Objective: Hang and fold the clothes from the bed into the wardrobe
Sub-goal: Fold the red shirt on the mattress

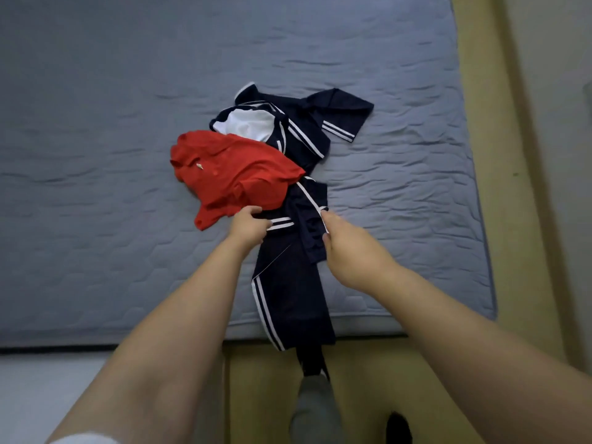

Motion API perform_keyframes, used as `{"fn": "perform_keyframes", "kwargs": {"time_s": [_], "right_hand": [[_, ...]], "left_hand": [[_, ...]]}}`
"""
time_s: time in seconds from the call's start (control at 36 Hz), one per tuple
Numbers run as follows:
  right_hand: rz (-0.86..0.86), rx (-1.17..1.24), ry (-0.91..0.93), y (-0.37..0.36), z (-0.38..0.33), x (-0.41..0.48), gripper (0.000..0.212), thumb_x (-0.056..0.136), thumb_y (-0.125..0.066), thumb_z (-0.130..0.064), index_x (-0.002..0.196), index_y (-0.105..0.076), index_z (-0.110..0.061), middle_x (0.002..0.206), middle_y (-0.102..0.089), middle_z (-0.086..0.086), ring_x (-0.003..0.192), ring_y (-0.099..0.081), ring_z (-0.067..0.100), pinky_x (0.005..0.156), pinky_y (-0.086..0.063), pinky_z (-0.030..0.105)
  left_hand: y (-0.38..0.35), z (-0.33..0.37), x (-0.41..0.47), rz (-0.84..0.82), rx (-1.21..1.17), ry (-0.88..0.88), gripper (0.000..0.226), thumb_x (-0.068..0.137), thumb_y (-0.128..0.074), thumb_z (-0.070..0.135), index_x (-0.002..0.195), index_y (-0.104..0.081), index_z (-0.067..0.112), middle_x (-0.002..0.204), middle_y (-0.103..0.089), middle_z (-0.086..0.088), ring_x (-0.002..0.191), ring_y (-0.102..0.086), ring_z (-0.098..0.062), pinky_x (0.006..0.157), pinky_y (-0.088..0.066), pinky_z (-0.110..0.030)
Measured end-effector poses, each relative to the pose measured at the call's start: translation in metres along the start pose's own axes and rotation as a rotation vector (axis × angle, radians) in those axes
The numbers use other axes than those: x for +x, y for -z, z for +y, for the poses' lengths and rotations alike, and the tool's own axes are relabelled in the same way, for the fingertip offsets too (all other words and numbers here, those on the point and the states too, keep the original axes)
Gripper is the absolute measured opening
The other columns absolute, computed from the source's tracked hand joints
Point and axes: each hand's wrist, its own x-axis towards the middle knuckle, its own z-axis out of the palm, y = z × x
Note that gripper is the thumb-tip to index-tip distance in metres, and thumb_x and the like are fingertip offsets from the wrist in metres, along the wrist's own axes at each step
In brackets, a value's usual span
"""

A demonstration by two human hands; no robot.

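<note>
Under the red shirt (234, 174), a quilted grey-blue mattress cover (96, 91): matt woven cloth, puckered along the stitching. Red shirt itself of soft matt knit, creased. Beyond it, navy jersey (320, 123) in smooth synthetic cloth with a faint sheen, white stripes lying flat; white lining (246, 123) of fine, mesh-like fabric. Nearer than the red shirt, navy striped garment (288, 299) of the same sleek cloth. Nearer still, pale wood panel (368, 379), smooth, satin.

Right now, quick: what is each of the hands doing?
Left hand: grips the navy cloth by its striped edge.
Right hand: pinches the same navy cloth.
</note>
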Motion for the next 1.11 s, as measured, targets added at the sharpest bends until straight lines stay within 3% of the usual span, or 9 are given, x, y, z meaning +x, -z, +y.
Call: {"fn": "perform_keyframes", "kwargs": {"time_s": [0.14,0.28,0.36,0.53,0.58,0.75,0.94,1.06,1.11], "right_hand": [[-0.034,-0.026,-0.037,-0.022,0.012,0.037,0.039,0.103,-0.036,-0.011,0.142,-0.038,-0.012,0.142,-0.048,0.009,0.129,-0.047,0.029,0.085,-0.037,0.032],[-0.066,0.002,-0.059,-0.038,0.026,0.055,0.049,0.105,-0.034,-0.018,0.154,-0.026,-0.019,0.158,-0.032,0.002,0.139,-0.040,0.022,0.104,-0.037,0.032],[-0.076,0.041,-0.077,-0.042,0.036,0.055,0.048,0.106,-0.034,-0.022,0.153,-0.028,-0.019,0.157,-0.036,0.003,0.139,-0.039,0.022,0.110,-0.036,0.033],[-0.036,0.027,-0.090,-0.033,0.050,0.039,0.051,0.106,-0.037,-0.028,0.155,-0.026,-0.019,0.159,-0.034,0.002,0.141,-0.037,0.020,0.108,-0.032,0.030],[-0.001,0.024,-0.082,-0.026,0.053,0.032,0.045,0.105,-0.038,-0.026,0.150,-0.033,-0.021,0.150,-0.045,0.002,0.131,-0.047,0.023,0.095,-0.038,0.031],[0.004,0.044,-0.079,0.005,0.049,-0.005,0.038,0.104,-0.041,-0.021,0.141,-0.043,-0.014,0.133,-0.056,0.009,0.118,-0.054,0.028,0.089,-0.041,0.035],[-0.009,0.048,-0.017,0.060,0.036,-0.072,0.051,0.101,-0.047,-0.027,0.149,-0.035,-0.014,0.135,-0.057,0.012,0.124,-0.051,0.032,0.089,-0.040,0.034],[-0.002,0.078,0.117,0.096,0.028,-0.122,0.070,0.093,-0.062,-0.038,0.152,-0.029,-0.021,0.104,-0.063,-0.007,0.121,-0.055,0.027,0.078,-0.039,0.025],[-0.010,0.093,0.196,0.113,0.025,-0.149,0.085,0.086,-0.069,-0.047,0.155,-0.024,-0.025,0.124,-0.063,-0.005,0.127,-0.052,0.025,0.088,-0.044,0.024]], "left_hand": [[-0.006,0.005,0.073,-0.014,-0.085,-0.021,0.049,0.088,-0.063,0.000,0.133,-0.058,0.019,0.131,-0.057,-0.017,0.089,-0.060,-0.023,0.069,-0.053,-0.035],[-0.020,0.016,0.114,-0.077,-0.321,0.090,0.046,0.094,-0.052,0.001,0.136,-0.053,0.021,0.101,-0.064,-0.001,0.097,-0.057,-0.020,0.084,-0.054,-0.036],[-0.027,0.026,0.126,-0.024,-0.415,0.135,0.036,0.092,-0.060,0.005,0.124,-0.054,0.019,0.117,-0.056,-0.005,0.106,-0.053,-0.023,0.093,-0.054,-0.039],[-0.019,0.020,0.122,-0.055,-0.476,0.138,0.032,0.092,-0.054,0.001,0.122,-0.060,0.012,0.118,-0.061,-0.005,0.116,-0.057,-0.021,0.102,-0.044,-0.035],[-0.018,0.018,0.110,-0.052,-0.493,0.120,0.032,0.092,-0.052,-0.002,0.119,-0.064,0.009,0.108,-0.065,-0.005,0.103,-0.063,-0.019,0.103,-0.043,-0.032],[-0.013,0.040,0.014,0.073,-0.570,-0.102,0.025,0.088,-0.062,-0.010,0.092,-0.063,0.015,0.081,-0.061,-0.006,0.067,-0.057,-0.011,0.066,-0.049,-0.020],[0.012,0.096,-0.163,0.076,-0.545,-0.454,0.029,0.084,-0.066,-0.004,0.096,-0.068,0.022,0.095,-0.065,-0.024,0.088,-0.063,-0.037,0.090,-0.051,-0.053],[0.014,0.127,-0.263,0.112,-0.540,-0.624,0.028,0.089,-0.065,-0.002,0.101,-0.072,0.022,0.082,-0.064,0.002,0.071,-0.058,-0.009,0.071,-0.050,-0.024],[0.011,0.142,-0.314,0.102,-0.575,-0.672,0.028,0.090,-0.063,-0.003,0.103,-0.072,0.020,0.078,-0.064,0.005,0.066,-0.058,-0.007,0.066,-0.051,-0.021]]}}
